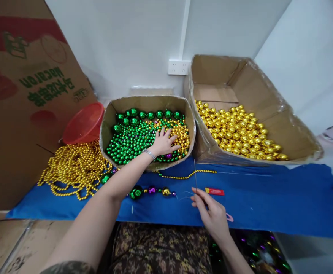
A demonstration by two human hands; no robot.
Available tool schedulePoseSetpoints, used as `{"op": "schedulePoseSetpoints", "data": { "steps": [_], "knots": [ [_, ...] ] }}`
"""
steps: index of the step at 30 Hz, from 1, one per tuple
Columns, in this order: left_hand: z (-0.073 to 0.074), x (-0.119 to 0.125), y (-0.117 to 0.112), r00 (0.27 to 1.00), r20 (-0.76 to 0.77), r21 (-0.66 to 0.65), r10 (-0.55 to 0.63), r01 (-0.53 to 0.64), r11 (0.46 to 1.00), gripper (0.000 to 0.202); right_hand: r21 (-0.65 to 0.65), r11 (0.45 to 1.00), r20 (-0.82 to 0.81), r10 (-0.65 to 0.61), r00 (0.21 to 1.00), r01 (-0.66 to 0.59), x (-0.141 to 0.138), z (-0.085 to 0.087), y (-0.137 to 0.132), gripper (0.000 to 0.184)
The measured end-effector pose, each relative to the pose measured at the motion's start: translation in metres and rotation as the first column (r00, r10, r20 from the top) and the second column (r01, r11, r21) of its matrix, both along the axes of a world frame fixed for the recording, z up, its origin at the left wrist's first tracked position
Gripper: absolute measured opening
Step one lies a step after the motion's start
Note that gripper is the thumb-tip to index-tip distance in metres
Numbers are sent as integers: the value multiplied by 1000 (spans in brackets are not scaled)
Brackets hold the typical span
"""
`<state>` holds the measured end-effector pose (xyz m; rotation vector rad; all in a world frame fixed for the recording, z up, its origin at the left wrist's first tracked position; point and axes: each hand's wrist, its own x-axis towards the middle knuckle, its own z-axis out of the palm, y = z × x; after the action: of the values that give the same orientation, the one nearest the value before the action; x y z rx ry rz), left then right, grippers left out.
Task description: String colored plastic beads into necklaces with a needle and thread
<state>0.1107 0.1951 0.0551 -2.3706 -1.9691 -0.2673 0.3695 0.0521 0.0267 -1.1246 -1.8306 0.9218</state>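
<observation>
My left hand (163, 142) reaches into the middle cardboard box (148, 102), fingers spread flat over the green and gold beads (129, 139); a bracelet is on its wrist. My right hand (212, 213) hovers over the blue cloth (269, 198), its fingers pinched on a thin needle (195, 175) that stands upright with a thread. A short strung run of green, purple and gold beads (151, 191) lies on the cloth between my hands. A thin strand of small gold beads (187, 175) trails from the box.
A larger cardboard box (254, 95) with big gold beads (237, 131) stands at the right. A heap of gold bead strands (75, 169) and a red plastic bowl (83, 121) lie at the left. A red lighter (214, 191) rests on the cloth. A printed carton (26, 95) leans at far left.
</observation>
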Motion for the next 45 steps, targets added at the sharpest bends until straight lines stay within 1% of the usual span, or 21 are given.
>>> {"op": "schedulePoseSetpoints", "data": {
  "steps": [1,3,6,9,11,13,16,19,23,26,28,30,32,35,37,39,41,45],
  "knots": [
    [0,0,1,1000,-15,-29,7,-8,1000,59,-1,1000,-4,1,1000,-1,0,-1,-1,24],
    [0,-3,-3,999,-47,-43,20,-22,999,52,-12,1000,0,0,1000,0,2,-2,-1,24],
    [2,-13,-20,994,-100,-4,46,-47,999,42,-47,999,6,3,1000,-2,4,-7,0,24],
    [8,-26,-38,987,-154,-12,51,-53,998,42,-58,998,-16,14,1000,-14,2,-11,3,24],
    [12,-37,-42,984,-176,-24,42,-47,999,44,-57,998,-22,23,1000,-24,0,-13,5,23],
    [16,-50,-40,985,-161,-21,59,-63,998,45,-57,998,-13,37,999,-38,-2,-14,8,23],
    [21,-69,-29,985,-83,-24,150,-153,988,45,-56,997,12,48,999,-47,-1,-14,10,24],
    [21,-80,-18,974,-1,-45,228,-228,973,45,-60,998,57,18,998,-15,3,-11,10,24],
    [16,-75,-12,976,51,-93,211,-206,974,49,-65,997,138,-39,990,48,10,-8,11,26],
    [18,-66,-12,974,65,-120,218,-209,970,46,-56,995,158,-68,985,78,15,-2,11,26],
    [21,-65,-12,972,46,-107,233,-227,968,44,-27,995,145,-89,985,94,20,2,10,25],
    [22,-69,-10,969,21,-76,246,-243,967,42,1,992,111,-127,986,128,27,6,10,25],
    [20,-80,-6,960,8,-42,279,-278,960,40,6,983,66,-184,981,184,34,7,10,25],
    [16,-109,8,912,42,-2,409,-409,913,36,-35,973,43,-227,973,229,41,2,13,26],
    [14,-130,20,851,121,-1,512,-516,857,34,-35,978,43,-202,978,203,41,-3,14,26],
    [12,-148,31,783,208,-16,587,-597,802,36,-6,989,50,-150,987,150,39,-7,14,24],
    [10,-159,41,737,267,-34,621,-637,770,38,20,996,62,-93,994,92,34,-12,12,24],
    [5,-166,58,681,360,-85,637,-656,750,50,38,999,43,3,999,-5,20,-22,9,24]
  ]
}}
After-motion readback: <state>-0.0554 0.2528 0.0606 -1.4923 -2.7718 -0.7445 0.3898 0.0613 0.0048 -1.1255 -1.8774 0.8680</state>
